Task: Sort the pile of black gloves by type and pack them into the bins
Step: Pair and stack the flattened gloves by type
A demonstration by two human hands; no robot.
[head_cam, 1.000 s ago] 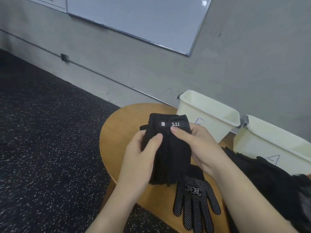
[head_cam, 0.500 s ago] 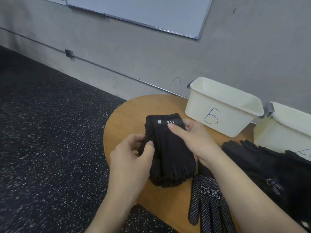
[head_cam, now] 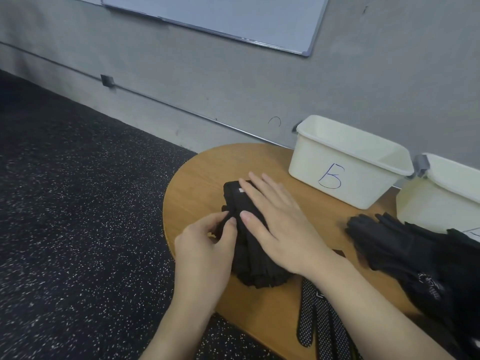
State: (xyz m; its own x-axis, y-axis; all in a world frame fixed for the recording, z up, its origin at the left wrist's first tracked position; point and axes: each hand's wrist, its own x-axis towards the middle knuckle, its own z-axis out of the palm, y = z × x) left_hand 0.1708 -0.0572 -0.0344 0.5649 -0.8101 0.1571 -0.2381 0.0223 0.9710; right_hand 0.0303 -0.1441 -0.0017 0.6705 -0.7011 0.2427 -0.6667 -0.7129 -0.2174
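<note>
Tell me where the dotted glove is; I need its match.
In the head view the dotted glove lies at the table's near edge, just right of the fleece stack and under the right forearm.

glove stack [head_cam: 249, 258] lowered onto table [head_cam: 197, 178], right hand [head_cam: 280, 224] flattened

I see my left hand [head_cam: 205, 252] and right hand [head_cam: 280, 224] bare, no gloves or rings; both forearms in the lower frame are uncovered, without sleeves.

Matt black cloth gloves [head_cam: 249, 245] on smooth wooden table [head_cam: 197, 183].
</note>
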